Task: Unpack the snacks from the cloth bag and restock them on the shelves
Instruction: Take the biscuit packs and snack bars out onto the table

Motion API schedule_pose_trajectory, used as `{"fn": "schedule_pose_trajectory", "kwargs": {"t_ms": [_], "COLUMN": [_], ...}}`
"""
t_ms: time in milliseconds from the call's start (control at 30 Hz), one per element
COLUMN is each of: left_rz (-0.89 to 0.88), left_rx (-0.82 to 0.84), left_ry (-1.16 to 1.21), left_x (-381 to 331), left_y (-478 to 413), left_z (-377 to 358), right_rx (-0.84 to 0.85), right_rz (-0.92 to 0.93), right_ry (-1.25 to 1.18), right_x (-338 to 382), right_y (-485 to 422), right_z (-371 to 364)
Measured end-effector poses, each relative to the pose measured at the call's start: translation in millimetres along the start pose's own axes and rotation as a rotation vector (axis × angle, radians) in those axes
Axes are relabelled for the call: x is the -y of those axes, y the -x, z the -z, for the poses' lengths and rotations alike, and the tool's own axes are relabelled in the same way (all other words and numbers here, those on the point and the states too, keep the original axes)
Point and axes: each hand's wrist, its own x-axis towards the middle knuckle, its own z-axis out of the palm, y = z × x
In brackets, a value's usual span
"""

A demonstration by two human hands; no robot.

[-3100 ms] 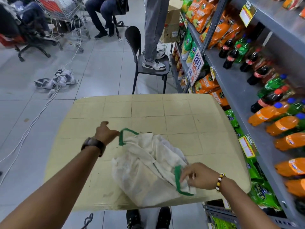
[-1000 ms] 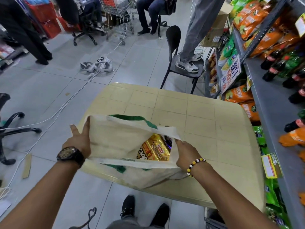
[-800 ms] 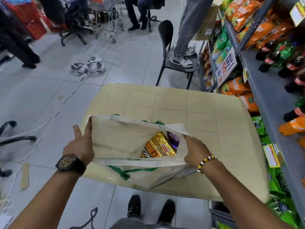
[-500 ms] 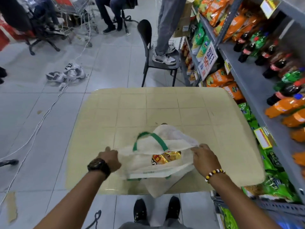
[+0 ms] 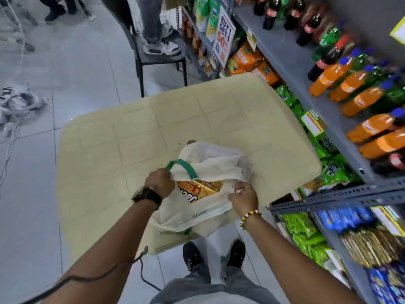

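We are showing the left grip curling round the rim of the cloth bag, just beside its green handle. The right grip is pinching the opposite rim, fingers bent on the cloth. Between the two grips the mouth is gaping only narrowly, and a golden snack pack is lying in it, with cloth covering its ends.

We are judging three hazards. First, both grips are occupied with the rim, so neither is free to lift the pack. If one lets go, the mouth is likely to fall shut over the pack. Second, the pack is looking about as wide as the opening, so we are expecting its corners to catch on the cloth if it is pulled out flat.

Third, below the grips, the bag's near part is hanging over the edge of the tabletop. A tug towards the body is therefore risking the whole bag sliding to the floor. Under the left forearm a dark cable is dangling close to that edge and could snag there.

Beyond the right grip the shelves are standing stocked with bottles and packets. Reaching across could knock items that are lying near the front.
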Motion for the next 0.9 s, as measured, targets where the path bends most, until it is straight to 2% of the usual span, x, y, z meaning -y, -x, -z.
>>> {"fn": "schedule_pose_trajectory", "kwargs": {"t_ms": [67,133,200,300,400,500,533,600,633,700,733,800,900], "left_rz": [0.055,0.154,0.234,0.329,0.349,0.298,0.280,0.193,0.140,0.055,0.020,-0.050,-0.110], "left_rx": [0.018,0.097,0.167,0.202,0.273,0.155,0.090,0.045,0.059,0.074,0.075,0.090,0.161], "left_ry": [0.238,0.623,0.917,1.079,1.046,0.898,0.833,0.731,0.697,0.654,0.634,0.566,0.510], "left_x": [6.7,8.0,7.6,12.2,18.7,20.1,20.6,21.3,20.9,17.0,14.9,14.4,19.2], "left_y": [-2.7,-3.8,-8.2,-15.2,-23.8,-32.8,-34.7,-34.1,-34.5,-34.2,-34.4,-35.9,-44.1], "left_z": [4.9,9.1,11.9,7.9,-4.9,-13.1,-14.1,-13.6,-15.0,-15.5,-14.0,-8.2,2.8], "right_rx": [0.027,0.096,0.091,0.026,-0.055,-0.171,-0.225,-0.239,-0.180,0.023,0.119,0.210,0.322], "right_rz": [-0.151,-0.308,-0.402,-0.440,-0.383,-0.266,-0.171,0.148,0.310,0.466,0.498,0.569,0.558], "right_ry": [-0.416,-0.775,-0.825,-0.636,-0.397,-0.240,-0.136,-0.019,0.026,0.115,0.199,0.404,0.390], "right_x": [-3.6,-9.8,-17.5,-30.7,-44.6,-47.4,-46.2,-42.6,-40.1,-29.7,-23.6,-11.9,12.1], "right_y": [-8.8,-13.3,-19.8,-32.3,-46.1,-42.7,-40.2,-33.3,-30.9,-27.2,-27.2,-31.8,-48.2], "right_z": [8.5,17.4,26.3,37.4,38.7,29.8,27.1,23.0,19.7,13.9,11.7,9.1,18.3]}}
